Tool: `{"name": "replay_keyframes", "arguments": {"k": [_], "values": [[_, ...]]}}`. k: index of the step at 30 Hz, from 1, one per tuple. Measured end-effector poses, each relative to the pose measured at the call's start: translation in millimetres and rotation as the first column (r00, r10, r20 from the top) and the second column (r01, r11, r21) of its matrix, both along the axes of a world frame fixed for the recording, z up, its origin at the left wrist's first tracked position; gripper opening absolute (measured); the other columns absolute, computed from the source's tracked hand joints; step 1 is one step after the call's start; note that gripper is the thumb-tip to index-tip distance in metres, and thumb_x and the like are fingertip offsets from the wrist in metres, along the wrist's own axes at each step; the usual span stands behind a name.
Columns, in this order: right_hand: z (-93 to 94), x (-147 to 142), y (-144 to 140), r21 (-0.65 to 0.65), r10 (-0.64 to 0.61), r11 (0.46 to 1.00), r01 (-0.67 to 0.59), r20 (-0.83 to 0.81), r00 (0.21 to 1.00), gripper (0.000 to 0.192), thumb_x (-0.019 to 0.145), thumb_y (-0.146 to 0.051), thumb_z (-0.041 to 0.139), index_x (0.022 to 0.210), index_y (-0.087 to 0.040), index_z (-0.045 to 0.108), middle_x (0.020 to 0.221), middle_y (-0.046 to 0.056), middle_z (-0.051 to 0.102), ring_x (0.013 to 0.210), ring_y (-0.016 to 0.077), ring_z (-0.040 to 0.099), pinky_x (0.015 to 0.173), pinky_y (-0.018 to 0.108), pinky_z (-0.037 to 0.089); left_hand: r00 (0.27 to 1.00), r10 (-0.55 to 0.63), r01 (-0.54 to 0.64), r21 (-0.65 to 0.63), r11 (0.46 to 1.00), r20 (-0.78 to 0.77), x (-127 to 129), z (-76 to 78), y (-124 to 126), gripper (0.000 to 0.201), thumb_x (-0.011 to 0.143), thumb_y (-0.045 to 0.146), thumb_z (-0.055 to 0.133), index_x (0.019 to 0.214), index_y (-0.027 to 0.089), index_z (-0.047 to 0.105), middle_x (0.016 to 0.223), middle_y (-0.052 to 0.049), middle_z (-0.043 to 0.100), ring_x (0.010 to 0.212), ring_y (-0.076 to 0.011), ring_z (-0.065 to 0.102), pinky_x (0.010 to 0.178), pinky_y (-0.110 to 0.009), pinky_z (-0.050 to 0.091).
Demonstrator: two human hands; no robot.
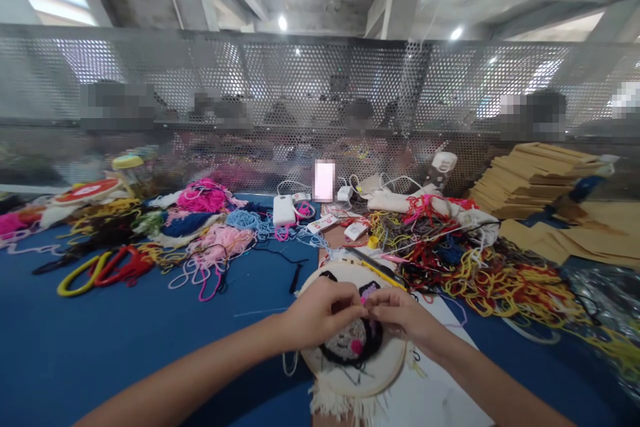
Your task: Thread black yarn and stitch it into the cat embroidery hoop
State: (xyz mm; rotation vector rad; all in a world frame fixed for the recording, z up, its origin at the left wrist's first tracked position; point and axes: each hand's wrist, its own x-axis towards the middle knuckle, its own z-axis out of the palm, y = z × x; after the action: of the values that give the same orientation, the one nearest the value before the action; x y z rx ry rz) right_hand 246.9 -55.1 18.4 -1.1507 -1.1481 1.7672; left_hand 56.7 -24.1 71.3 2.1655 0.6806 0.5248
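Observation:
A round embroidery hoop (350,380) with cream cloth lies in front of me on the blue table (125,340). It carries a tufted design in black, grey and pink. My left hand (320,312) and my right hand (400,313) meet over the hoop's upper part, fingertips pinched together on a bit of pink yarn (369,293). Both hands rest on the cloth. A thin tool with a yellow handle (377,267) lies across the hoop's far edge.
Tangled yarn in many colours covers the table: pink and blue heaps (210,213) at left, yellow and red strands (490,280) at right. Flat cardboard pieces (530,177) are stacked far right. White chargers and cables (285,210) lie mid-table. A perforated metal screen (320,87) stands behind.

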Motion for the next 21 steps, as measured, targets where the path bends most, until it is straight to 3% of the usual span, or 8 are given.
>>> {"name": "replay_keyframes", "arguments": {"k": [2,6,8,10,12,15,18,21], "values": [[-2.6,1.8,1.4,0.029,0.004,1.0,-0.004,0.007,1.0,0.036,0.056,-0.044,0.074,0.066,-0.013,0.059,0.047,-0.008,0.038,0.038,0.0017,0.021,0.04,0.022,0.008,0.999,-0.025,0.026,0.04,0.999,-0.021,-0.7,0.7,-1.4,0.025,0.083,0.03,0.049,0.071,0.011,0.059,0.049,0.005,0.04,0.047,-0.0053,0.031,0.046,-0.017,0.025],[-4.3,3.2,0.7,0.103,0.074,0.991,-0.081,0.076,0.994,0.034,0.06,-0.044,0.073,0.066,-0.013,0.06,0.044,-0.008,0.033,0.04,0.0031,0.021,0.041,0.023,0.008,0.966,-0.237,0.241,0.019,0.97,-0.107,-2.5,-3.1,-3.9,0.024,0.083,0.03,0.049,0.074,0.013,0.063,0.057,0.002,0.052,0.05,-0.0059,0.04,0.049,-0.016,0.029],[-2.3,2.3,-1.0,0.134,0.096,0.984,-0.114,0.132,0.987,0.035,0.059,-0.044,0.073,0.064,-0.012,0.059,0.044,-0.009,0.03,0.042,0.0035,0.02,0.042,0.023,0.009,0.939,-0.276,0.29,0.04,0.956,-0.208,-2.2,-6.9,-4.4,0.019,0.081,0.027,0.051,0.076,0.015,0.065,0.058,0.001,0.057,0.05,-0.0066,0.043,0.049,-0.017,0.029],[0.8,0.3,-3.2,0.155,0.073,0.982,-0.104,0.19,0.979,0.034,0.059,-0.044,0.073,0.063,-0.013,0.059,0.043,-0.009,0.029,0.042,0.0039,0.02,0.043,0.023,0.009,0.929,-0.167,0.222,0.136,0.966,-0.33,-0.9,-11.3,-3.8,0.016,0.078,0.021,0.051,0.074,0.017,0.066,0.059,0.0,0.06,0.05,-0.0084,0.045,0.049,-0.019,0.027],[4.3,-2.2,-5.2,0.19,0.011,0.98,-0.059,0.245,0.969,0.033,0.06,-0.042,0.073,0.062,-0.013,0.058,0.042,-0.009,0.028,0.042,0.0041,0.021,0.043,0.023,0.01,0.908,0.023,0.096,0.262,0.96,-0.418,0.8,-15.8,-1.7,0.018,0.076,0.017,0.049,0.072,0.017,0.066,0.061,-0.003,0.063,0.052,-0.0112,0.048,0.048,-0.022,0.024],[8.0,-5.4,-7.2,0.242,-0.055,0.97,-0.015,0.279,0.959,0.031,0.061,-0.04,0.072,0.06,-0.013,0.059,0.043,-0.008,0.029,0.043,0.0042,0.022,0.043,0.023,0.011,0.884,0.221,-0.076,0.341,0.937,-0.412,2.6,-20.9,3.2,0.021,0.078,0.02,0.045,0.071,0.017,0.064,0.064,-0.005,0.063,0.056,-0.0137,0.05,0.049,-0.023,0.022],[7.3,-7.5,-7.8,0.189,-0.051,0.982,0.009,0.217,0.975,0.031,0.059,-0.04,0.073,0.06,-0.013,0.06,0.043,-0.008,0.031,0.042,0.0038,0.022,0.043,0.023,0.01,0.932,0.265,-0.201,0.254,0.946,-0.249,3.2,-21.5,7.1,0.02,0.081,0.023,0.045,0.072,0.016,0.061,0.06,-0.001,0.057,0.056,-0.0116,0.045,0.051,-0.022,0.025],[1.4,-9.6,-8.5,0.054,-0.029,0.998,0.024,0.085,0.996,0.033,0.056,-0.043,0.074,0.06,-0.013,0.06,0.043,-0.007,0.036,0.039,0.0029,0.021,0.042,0.023,0.008,0.97,0.237,-0.234,0.055,0.971,-0.052,3.3,-16.3,7.0,0.023,0.083,0.029,0.046,0.071,0.014,0.058,0.057,0.002,0.049,0.054,-0.009,0.039,0.051,-0.019,0.027]]}}
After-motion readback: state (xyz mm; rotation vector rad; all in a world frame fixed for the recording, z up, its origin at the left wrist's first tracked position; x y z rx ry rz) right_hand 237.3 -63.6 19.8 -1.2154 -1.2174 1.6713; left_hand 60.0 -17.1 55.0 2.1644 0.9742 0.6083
